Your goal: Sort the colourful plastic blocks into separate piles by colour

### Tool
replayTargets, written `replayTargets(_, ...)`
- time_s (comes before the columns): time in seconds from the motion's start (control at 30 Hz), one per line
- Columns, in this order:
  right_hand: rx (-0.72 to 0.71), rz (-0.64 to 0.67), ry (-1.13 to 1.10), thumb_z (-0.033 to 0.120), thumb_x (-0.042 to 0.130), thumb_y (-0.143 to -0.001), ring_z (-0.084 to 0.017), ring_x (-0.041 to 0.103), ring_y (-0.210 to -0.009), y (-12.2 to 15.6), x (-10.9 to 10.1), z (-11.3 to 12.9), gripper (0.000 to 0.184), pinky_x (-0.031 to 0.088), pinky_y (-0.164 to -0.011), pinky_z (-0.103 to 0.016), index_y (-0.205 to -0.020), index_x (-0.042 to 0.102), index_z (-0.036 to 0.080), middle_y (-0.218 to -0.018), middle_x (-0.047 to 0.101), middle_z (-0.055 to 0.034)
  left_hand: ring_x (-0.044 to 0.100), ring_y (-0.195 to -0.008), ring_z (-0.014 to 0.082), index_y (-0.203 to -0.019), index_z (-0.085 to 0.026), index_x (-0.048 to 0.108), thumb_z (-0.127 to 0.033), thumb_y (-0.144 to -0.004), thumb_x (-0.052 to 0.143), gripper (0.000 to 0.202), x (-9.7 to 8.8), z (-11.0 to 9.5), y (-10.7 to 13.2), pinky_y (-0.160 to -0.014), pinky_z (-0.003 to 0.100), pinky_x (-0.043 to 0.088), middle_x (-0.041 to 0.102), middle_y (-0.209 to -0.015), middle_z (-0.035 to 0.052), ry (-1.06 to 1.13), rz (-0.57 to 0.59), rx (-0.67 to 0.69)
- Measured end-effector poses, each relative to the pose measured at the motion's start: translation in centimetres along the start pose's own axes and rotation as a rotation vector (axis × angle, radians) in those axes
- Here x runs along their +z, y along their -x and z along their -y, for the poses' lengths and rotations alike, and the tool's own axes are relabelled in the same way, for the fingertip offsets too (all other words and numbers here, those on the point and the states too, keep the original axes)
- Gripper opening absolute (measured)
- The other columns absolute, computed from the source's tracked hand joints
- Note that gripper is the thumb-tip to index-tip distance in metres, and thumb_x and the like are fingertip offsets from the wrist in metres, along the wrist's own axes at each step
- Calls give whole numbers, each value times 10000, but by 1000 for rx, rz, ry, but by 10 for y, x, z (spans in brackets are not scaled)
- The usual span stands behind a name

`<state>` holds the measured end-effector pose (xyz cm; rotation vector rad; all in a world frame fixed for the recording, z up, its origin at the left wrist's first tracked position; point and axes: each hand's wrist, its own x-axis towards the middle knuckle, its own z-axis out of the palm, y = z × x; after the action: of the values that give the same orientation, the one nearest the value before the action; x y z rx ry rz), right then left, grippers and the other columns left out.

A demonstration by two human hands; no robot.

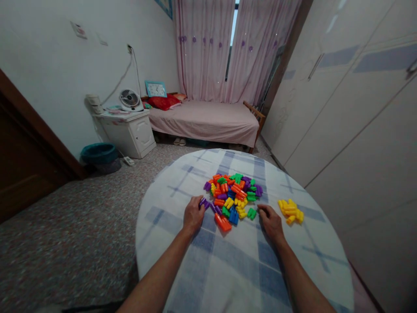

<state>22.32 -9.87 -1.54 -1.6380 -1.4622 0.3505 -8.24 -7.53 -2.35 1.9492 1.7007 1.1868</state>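
A heap of small plastic blocks [233, 194] in orange, yellow, green, blue and purple lies in the middle of a round table [228, 269] covered with a blue-and-white checked cloth. My left hand [193, 214] rests at the heap's left edge, fingers curled, touching purple blocks [206, 202]. My right hand [271, 221] lies at the heap's right edge with fingers curled down, next to a green block [251, 213]. A separate small pile of yellow blocks [290, 211] sits to the right of my right hand.
Beyond the table stands a bed [205, 119] with a pink cover under pink curtains. A white cabinet [128, 132] carrying a small fan is at the left, with a teal basin [99, 154] beside it. White wardrobe doors [352, 108] line the right side.
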Motion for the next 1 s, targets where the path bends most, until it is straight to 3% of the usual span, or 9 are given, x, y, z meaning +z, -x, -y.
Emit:
replayTargets(0.27,-14,-3,-15,369,447,-754,-215,613,-857,-2,1,1,342,461,-814,-361,-905,659,146,-901,681,-94,577,-986,193,-1166,-178,565,-238,-836,490,344,-1,1,-2,-891,329,459,609,-1073,83,-23,5,39)
replayTargets(0.5,-27,0,-46,354,435,-763,-211,617,-857,-2,3,-1,335,464,-807,-359,-915,655,152,-904,683,-89,591,-967,185,-1129,-185,584,-222,-828,480,320,-2,0,-3,-885,327,460,637,-1038,62,-41,17,-23)
replayTargets(1.0,-86,20,-61,302,378,-797,-217,611,-888,1,1,1,350,448,-826,-340,-934,652,134,-933,671,-105,600,-963,207,-1115,-117,596,-238,-832,461,336,-2,2,-5,-876,333,461,644,-1046,104,-106,-10,-21)
